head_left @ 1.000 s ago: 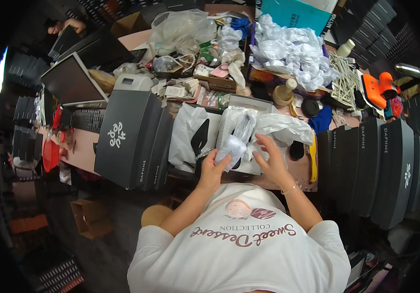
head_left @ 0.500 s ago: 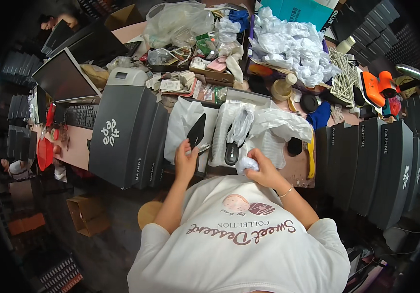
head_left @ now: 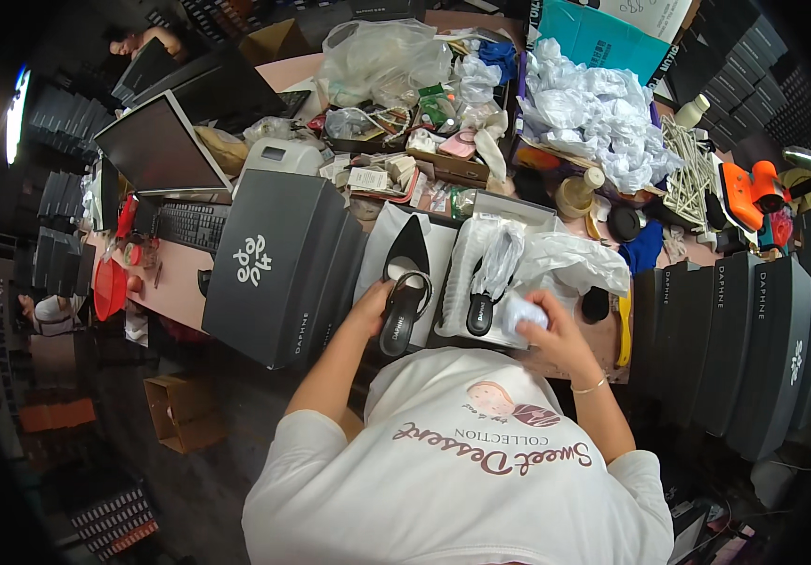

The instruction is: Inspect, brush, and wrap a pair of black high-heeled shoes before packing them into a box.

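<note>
My left hand (head_left: 369,307) grips a black pointed-toe shoe (head_left: 411,247) by its side. The shoe has a strap and a dark insole, and its toe points away from me, over a white-lined open box (head_left: 379,237). In my right hand (head_left: 559,331) is a crumpled ball of whitish paper or film (head_left: 520,314), fingers closed round it. Just left of that ball, a second black shoe (head_left: 482,314) lies in a shoebox (head_left: 511,209), its front covered by clear film (head_left: 502,262). White tissue paper (head_left: 575,259) spills over the box's right side.
Dark shoeboxes stand at left (head_left: 274,254) and right (head_left: 763,348). Beyond my hands are a bin of crumpled white paper (head_left: 594,113), a bottle (head_left: 575,193), white sticks (head_left: 693,179) and clutter. A monitor (head_left: 161,146) and keyboard (head_left: 189,226) are farther left. A yellow-handled tool (head_left: 624,330) lies right.
The black shoe at my left hand, seen lying on white paper before, is now held up with its insole showing. My right hand still holds the crumpled ball. The view has shifted slightly.
</note>
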`<control>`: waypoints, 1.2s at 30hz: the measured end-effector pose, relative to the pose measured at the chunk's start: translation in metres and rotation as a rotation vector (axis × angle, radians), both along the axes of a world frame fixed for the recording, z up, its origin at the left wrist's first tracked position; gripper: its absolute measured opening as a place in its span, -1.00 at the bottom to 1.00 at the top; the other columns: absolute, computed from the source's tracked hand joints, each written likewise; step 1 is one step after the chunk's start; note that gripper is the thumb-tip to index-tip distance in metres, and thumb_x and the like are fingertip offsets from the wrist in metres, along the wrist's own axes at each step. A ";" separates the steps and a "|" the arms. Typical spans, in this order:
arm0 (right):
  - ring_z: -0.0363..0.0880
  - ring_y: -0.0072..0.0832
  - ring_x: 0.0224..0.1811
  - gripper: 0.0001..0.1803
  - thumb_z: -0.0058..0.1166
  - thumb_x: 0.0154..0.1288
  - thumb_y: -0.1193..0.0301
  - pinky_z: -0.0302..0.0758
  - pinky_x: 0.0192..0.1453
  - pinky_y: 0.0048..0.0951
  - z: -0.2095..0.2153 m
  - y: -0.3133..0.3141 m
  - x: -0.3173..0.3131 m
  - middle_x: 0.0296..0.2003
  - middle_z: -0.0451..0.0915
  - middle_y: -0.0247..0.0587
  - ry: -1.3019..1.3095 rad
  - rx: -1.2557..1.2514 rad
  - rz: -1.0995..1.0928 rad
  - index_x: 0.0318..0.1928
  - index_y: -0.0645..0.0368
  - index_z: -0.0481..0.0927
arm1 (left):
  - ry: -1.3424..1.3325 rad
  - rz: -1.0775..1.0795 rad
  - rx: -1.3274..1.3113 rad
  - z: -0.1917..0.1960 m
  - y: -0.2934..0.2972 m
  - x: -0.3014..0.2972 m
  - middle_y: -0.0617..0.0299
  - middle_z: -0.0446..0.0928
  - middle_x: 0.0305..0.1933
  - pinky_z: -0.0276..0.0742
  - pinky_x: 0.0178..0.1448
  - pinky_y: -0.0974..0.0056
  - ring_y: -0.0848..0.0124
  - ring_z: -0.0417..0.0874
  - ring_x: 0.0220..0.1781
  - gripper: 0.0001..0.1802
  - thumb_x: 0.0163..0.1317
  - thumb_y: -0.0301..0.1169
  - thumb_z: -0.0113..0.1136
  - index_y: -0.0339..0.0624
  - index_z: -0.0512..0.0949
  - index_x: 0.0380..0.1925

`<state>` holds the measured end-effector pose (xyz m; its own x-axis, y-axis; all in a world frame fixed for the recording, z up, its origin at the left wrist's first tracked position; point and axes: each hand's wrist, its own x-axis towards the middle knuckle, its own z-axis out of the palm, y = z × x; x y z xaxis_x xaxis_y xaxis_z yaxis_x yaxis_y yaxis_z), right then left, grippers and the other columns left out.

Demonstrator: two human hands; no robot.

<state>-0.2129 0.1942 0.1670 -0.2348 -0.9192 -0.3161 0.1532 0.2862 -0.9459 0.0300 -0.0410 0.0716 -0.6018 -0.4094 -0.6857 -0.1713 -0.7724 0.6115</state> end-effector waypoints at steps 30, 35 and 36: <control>0.53 -0.25 -0.22 -0.71 0.11 -0.04 0.52 0.47 -0.22 -0.24 -0.022 -0.080 0.033 -0.27 0.45 -0.25 1.270 -0.282 0.097 -0.21 0.07 0.49 | 0.383 0.140 -0.060 0.074 0.134 -0.071 0.16 0.25 0.11 0.48 -0.05 0.38 0.43 0.44 -0.02 -0.15 -0.03 -0.73 -0.08 0.01 -0.03 0.32; 0.42 -0.32 0.00 -0.45 0.29 0.01 0.40 0.42 -0.03 -0.34 -0.005 -0.075 0.017 -0.08 0.45 -0.19 0.661 -0.433 0.117 0.07 0.10 0.45 | 0.393 0.178 0.028 0.064 0.123 -0.065 0.15 0.27 0.10 0.51 0.00 0.33 0.38 0.46 0.02 -0.14 -0.04 -0.70 -0.12 0.02 -0.05 0.33; 0.39 -0.38 0.01 -0.16 0.39 -0.03 0.23 0.42 0.03 -0.34 -0.003 -0.073 0.007 0.03 0.40 -0.15 0.558 -0.327 0.057 0.27 0.06 0.28 | 0.407 0.135 0.032 0.069 0.125 -0.066 0.10 0.29 0.10 0.52 0.01 0.30 0.34 0.47 0.05 -0.16 -0.05 -0.71 -0.13 0.01 -0.03 0.31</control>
<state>-0.2061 0.1215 0.1638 -0.2307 -0.9632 0.1380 -0.3936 -0.0374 -0.9185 -0.0364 0.0836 0.1408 -0.7682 -0.4856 -0.4172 0.1831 -0.7911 0.5836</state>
